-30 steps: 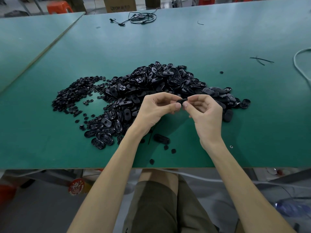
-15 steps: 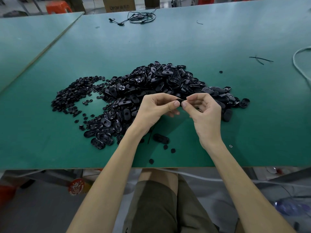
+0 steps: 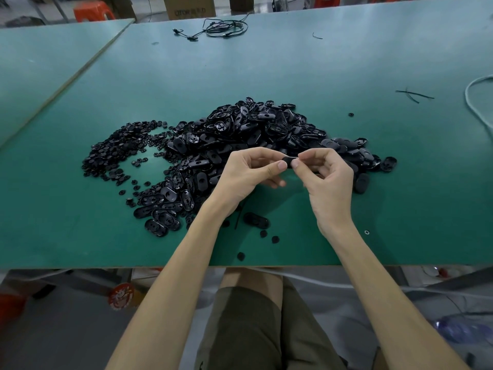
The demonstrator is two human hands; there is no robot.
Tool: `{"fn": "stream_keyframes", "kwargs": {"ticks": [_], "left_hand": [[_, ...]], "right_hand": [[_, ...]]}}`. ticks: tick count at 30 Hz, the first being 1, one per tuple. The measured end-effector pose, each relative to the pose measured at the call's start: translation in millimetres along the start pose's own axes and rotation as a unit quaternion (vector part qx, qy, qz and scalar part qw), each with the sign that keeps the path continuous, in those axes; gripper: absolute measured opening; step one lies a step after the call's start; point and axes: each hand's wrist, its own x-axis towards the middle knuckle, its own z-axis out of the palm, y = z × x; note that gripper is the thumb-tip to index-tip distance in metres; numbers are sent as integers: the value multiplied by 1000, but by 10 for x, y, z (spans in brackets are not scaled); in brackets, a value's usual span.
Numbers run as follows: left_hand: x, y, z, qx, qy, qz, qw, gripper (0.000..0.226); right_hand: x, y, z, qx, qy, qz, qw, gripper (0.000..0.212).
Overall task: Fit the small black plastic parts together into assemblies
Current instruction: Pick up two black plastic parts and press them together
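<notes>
Black part [image 3: 289, 161], pinched between left hand [image 3: 246, 173], right hand [image 3: 329, 180] fingertips

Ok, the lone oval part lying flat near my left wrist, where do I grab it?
Pinch the oval part across its narrow width, on the two long edges, coming straight down from above: it lies flat on the table, apart from the pile.

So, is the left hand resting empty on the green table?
No, the left hand and the right hand both pinch one small black part between their fingertips.
</notes>
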Motion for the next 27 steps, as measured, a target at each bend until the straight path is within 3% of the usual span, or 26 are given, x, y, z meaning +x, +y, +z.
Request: {"fn": "stream_keyframes", "kwargs": {"ticks": [17, 27], "left_hand": [[-24, 39, -8, -5, 2, 13, 1000, 16], [-26, 49, -24, 18, -23, 20, 999, 27]], "right_hand": [[-2, 16, -29, 13, 11, 39, 999, 26], [-15, -12, -8, 54, -8, 35, 998, 9]]}}
